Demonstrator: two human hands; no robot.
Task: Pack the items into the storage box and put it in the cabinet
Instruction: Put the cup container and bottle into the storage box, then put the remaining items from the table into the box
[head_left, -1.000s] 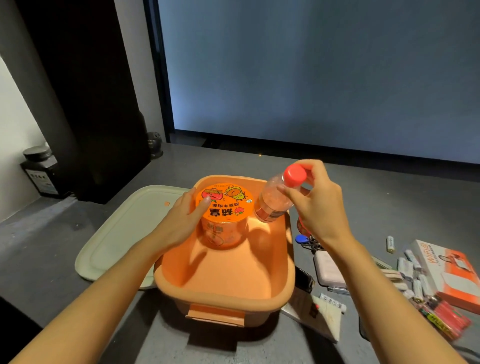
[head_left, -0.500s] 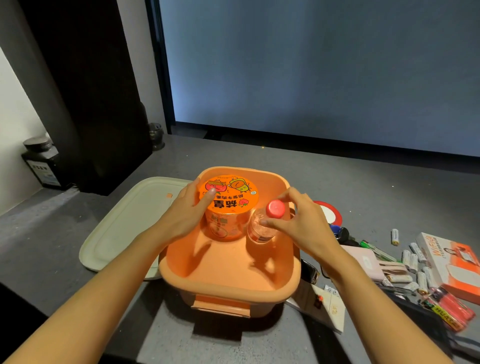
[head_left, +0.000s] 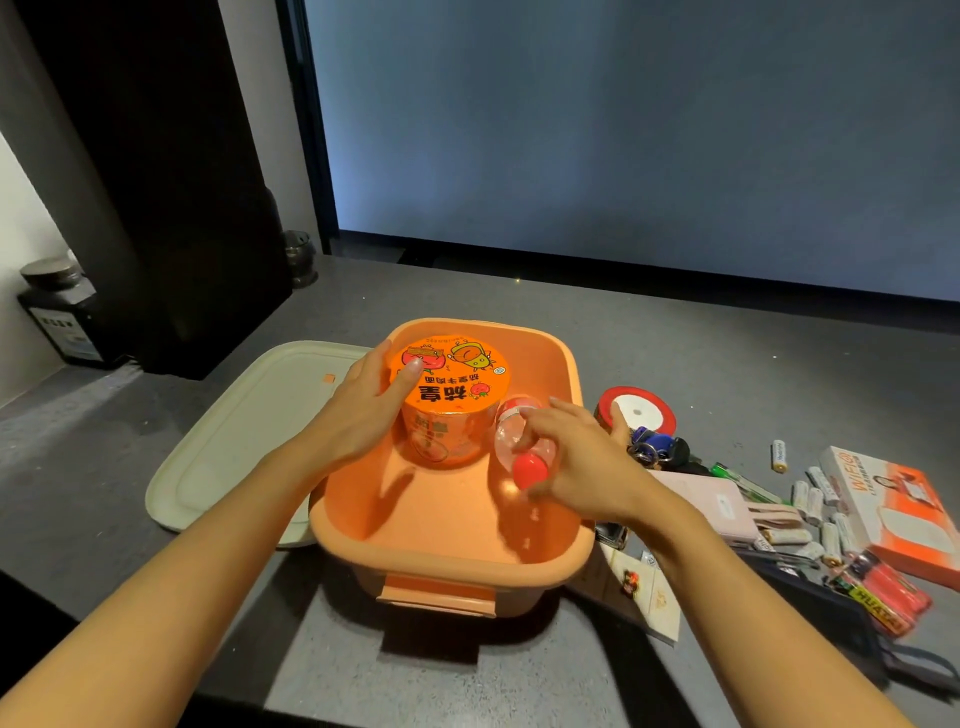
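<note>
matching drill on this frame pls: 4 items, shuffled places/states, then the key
Things:
1. noodle cup
2. bottle
3. lid
4. ribbon spool

Places or states:
A. flat on the counter, left of the box
B. upright in the box, left hand on it
C. on the counter, right of the box
D. tipped over in the box, under the right hand

Pairs: 1-B, 2-D, 3-A, 4-C
</note>
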